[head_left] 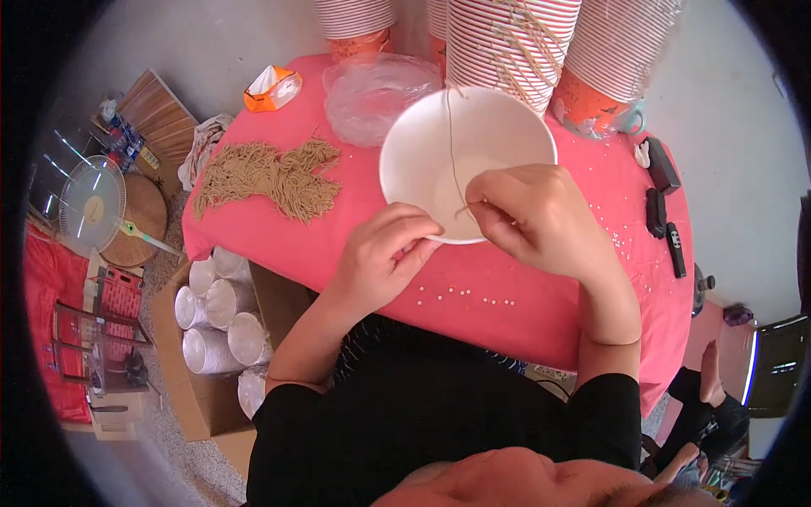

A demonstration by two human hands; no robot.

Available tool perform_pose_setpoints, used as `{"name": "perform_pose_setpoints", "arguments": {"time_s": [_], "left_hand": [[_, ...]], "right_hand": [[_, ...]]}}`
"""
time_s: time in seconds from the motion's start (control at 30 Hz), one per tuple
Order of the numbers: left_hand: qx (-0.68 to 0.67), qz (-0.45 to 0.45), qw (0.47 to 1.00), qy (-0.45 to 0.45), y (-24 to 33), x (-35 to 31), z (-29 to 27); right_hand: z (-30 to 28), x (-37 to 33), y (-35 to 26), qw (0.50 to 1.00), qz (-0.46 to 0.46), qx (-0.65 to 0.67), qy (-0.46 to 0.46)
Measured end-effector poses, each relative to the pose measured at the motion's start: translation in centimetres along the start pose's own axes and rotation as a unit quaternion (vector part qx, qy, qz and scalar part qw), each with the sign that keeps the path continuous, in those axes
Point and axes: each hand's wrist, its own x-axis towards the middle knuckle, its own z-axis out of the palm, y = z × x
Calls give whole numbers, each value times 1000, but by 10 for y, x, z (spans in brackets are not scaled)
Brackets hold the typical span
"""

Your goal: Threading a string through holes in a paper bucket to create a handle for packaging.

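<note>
A white paper bucket [414, 160] stands with its wide mouth toward me on the pink-covered table. My left hand [384, 249] is closed on its near rim, thumb and fingers pinching the edge. Over the bucket's right side, my right hand [532, 215] is closed in a pinch on a thin brown string [452, 139]. This string runs down from the far rim across the mouth to my right fingers, with a short end sticking out to their left. My right fingertips are partly hidden behind the hand.
A pile of cut brown strings [270, 179] lies left. Stacked paper buckets [507, 51] rise behind, more strings hanging on them. A clear plastic bag [372, 97], tissue pack [270, 87] and black devices [663, 165] lie around. Small white beads [463, 291] dot the pink cloth [507, 325]. A carton [190, 406] holds cups.
</note>
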Motion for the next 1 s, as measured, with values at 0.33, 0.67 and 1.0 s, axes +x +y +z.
{"name": "perform_pose_setpoints", "arguments": {"time_s": [0.33,0.67,1.0], "left_hand": [[220,228,946,63,-6,-8,1],[237,255,934,81,-5,-5,2],[233,239,940,73,-5,-5,1]], "right_hand": [[-16,-6,-24,991,13,-81,-109],[-11,-7,-26,989,1,-91,-115],[-14,-7,-24,990,11,-65,-127]]}}
